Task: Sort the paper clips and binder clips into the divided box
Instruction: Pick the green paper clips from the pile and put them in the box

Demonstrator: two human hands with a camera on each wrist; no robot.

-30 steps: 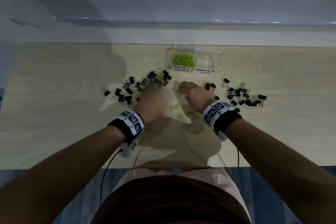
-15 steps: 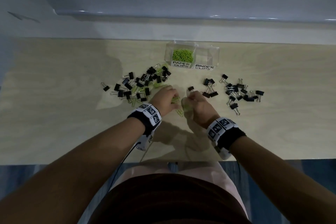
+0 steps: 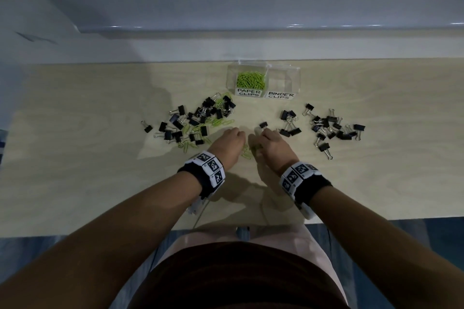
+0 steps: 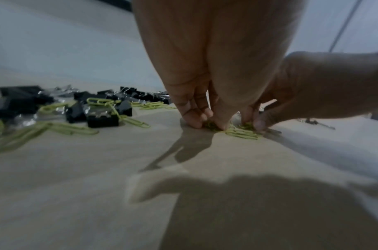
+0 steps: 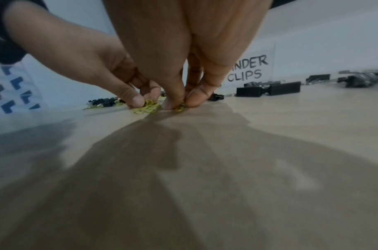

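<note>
A clear divided box stands at the back of the table; its "PAPER CLIPS" half holds green paper clips, its "BINDER CLIPS" half looks bare. My left hand and right hand are side by side on the table, fingertips down on a small heap of green paper clips. My left hand pinches some of those clips. The right hand's thumb and fingers pinch green clips against the wood. A mixed pile of black binder clips and green clips lies to the left.
A second scatter of black binder clips lies right of my hands, with one single clip just beyond my right fingers. The near table edge runs below my wrists. A pale wall ledge backs the table.
Both hands drew back toward me and came together over the small heap of green paper clips, and their fingertips closed on clips there.
</note>
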